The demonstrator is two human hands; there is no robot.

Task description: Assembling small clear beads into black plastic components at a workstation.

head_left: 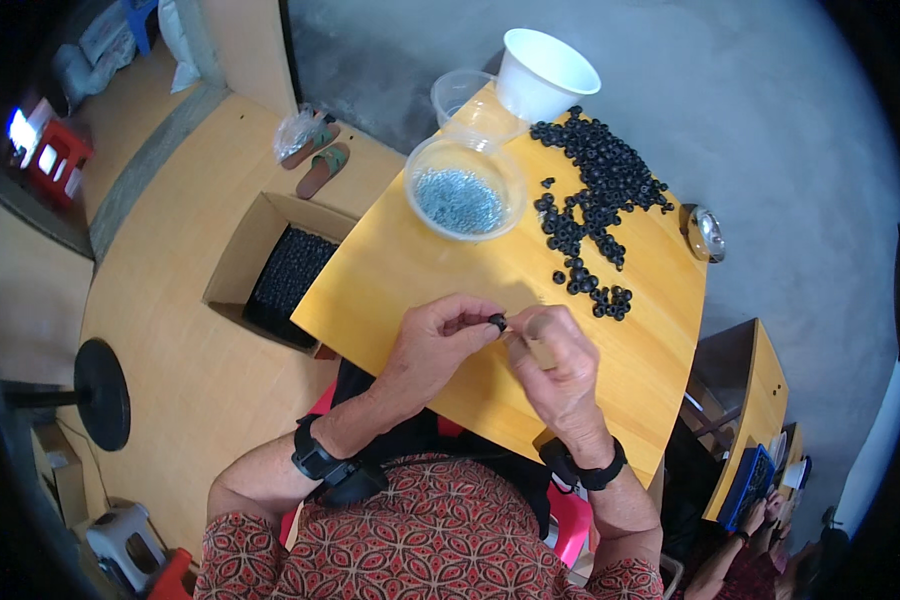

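Observation:
Over the near part of the yellow table [370, 290], my left hand [435, 340] pinches a small round black part [497, 321] between thumb and fingertips. My right hand [560, 365] is closed just to the right of it, fingertips almost meeting the black part. What those fingers hold is too small and partly hidden to name. Beyond my hands stands a clear plastic bowl [417, 205] with many small silvery metal pieces [460, 200] in it. Many loose black parts [610, 165] of the same look lie in a spread heap toward the right.
A white bowl [545, 75] and another clear container [457, 98] stand at the far corner. A shiny metal dish [707, 233] sits by the right edge. Left of the table, a cardboard box [232, 262] holds black parts. Another person's hands [760, 510] work at a lower-right table.

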